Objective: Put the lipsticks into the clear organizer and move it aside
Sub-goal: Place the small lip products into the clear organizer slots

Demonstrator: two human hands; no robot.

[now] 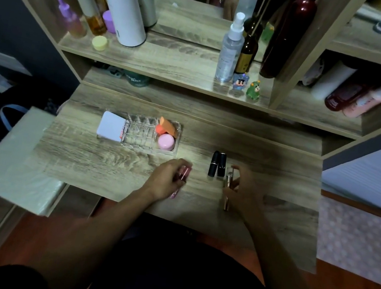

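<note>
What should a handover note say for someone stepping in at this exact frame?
Left hand: closed on a pink lipstick, low over the desk.
Right hand: fingers on a gold-and-clear tube; whether it is lifted is unclear.
Two black lipsticks lie side by side on the desk, just beyond the right hand.
Clear organizer sits left of centre; its grid slots look empty, with a white box, an orange sponge and a pink jar in its end sections.
Done: nothing slotted. Left: slot all four, then move the organizer aside.
</note>
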